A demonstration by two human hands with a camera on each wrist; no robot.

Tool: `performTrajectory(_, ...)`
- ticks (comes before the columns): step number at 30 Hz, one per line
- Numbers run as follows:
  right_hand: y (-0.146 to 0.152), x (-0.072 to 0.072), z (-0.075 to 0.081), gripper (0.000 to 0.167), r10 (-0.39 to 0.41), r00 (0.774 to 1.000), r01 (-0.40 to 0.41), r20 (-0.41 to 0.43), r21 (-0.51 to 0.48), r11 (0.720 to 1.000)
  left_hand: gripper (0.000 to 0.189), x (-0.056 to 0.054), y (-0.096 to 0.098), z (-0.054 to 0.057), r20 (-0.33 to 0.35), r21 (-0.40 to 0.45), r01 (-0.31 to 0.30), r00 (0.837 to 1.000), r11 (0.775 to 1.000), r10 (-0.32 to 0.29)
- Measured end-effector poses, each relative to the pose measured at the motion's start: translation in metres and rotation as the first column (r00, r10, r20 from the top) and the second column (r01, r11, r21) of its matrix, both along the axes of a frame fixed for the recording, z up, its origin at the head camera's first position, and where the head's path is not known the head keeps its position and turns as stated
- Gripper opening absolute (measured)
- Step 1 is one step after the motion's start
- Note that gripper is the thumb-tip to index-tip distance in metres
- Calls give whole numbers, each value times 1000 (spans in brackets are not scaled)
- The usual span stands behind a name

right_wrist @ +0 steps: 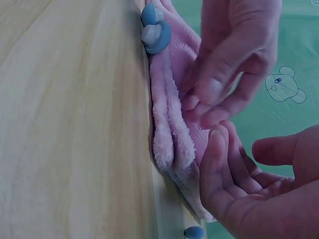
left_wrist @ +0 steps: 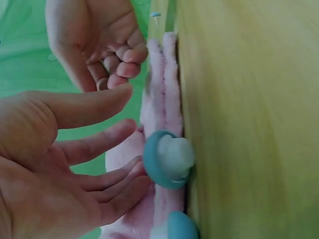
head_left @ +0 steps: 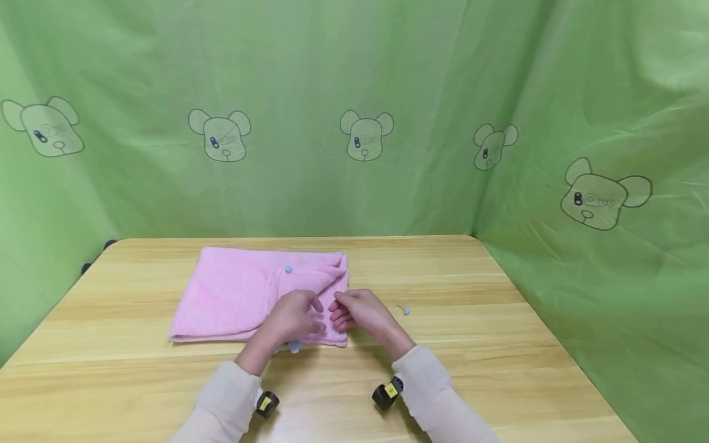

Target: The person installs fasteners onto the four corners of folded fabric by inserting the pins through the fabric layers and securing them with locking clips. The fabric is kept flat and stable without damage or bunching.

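Note:
A folded pink fleece cloth (head_left: 232, 289) lies on the table, its right part folded over in loose layers. My left hand (head_left: 293, 315) is over its right part, thumb and fingers spread and slightly bent, with nothing seen between them. Facing it at the cloth's right edge is my right hand (head_left: 360, 312), fingers loosely curled and thumb apart from them; nothing shows in its grasp. Along the cloth's near edge sit a blue ring-shaped piece with a whitish knob (left_wrist: 169, 158) and a second blue piece (left_wrist: 182, 226). A blue round head (head_left: 288, 269) rests on the cloth.
To the right of the cloth, a blue-headed pin (head_left: 406, 311) with a thin shaft lies on the wooden table (head_left: 471, 369). Green curtains (head_left: 299, 197) printed with bear heads hang behind the table and at both sides.

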State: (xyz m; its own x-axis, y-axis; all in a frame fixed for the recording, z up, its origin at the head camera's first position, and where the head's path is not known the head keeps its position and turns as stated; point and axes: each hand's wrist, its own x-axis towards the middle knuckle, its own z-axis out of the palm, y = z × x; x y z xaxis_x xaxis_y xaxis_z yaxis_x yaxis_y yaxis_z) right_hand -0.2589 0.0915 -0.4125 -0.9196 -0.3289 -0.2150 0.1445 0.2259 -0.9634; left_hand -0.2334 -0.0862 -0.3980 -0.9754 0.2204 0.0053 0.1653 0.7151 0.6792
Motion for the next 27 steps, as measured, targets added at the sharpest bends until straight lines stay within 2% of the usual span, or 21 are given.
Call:
performTrajectory(4,-1,-1,-1,36,3,1000,-3,3,5,1000,34,1,-1,-4,32,-61,44,999,997,-42)
performTrajectory(8,-2,-1,-1,35,3,1000,-3,4,7,1000,34,1,-2,-7,27,-101,51,998,994,-48)
performTrajectory(17,-1,1,-1,35,10,1000,-10,-16,12,1000,12,0,-3,-7,5,-28,59,998,998,-59)
performTrajectory(24,4,1,1,35,-14,999,17,-53,62,998,13,0,-7,-6,14,49,-13,1000,999,12)
performTrajectory(27,6,0,2,36,31,998,-24,-56,119,993,11,-2,-9,-7,-14,47,-40,999,998,41)
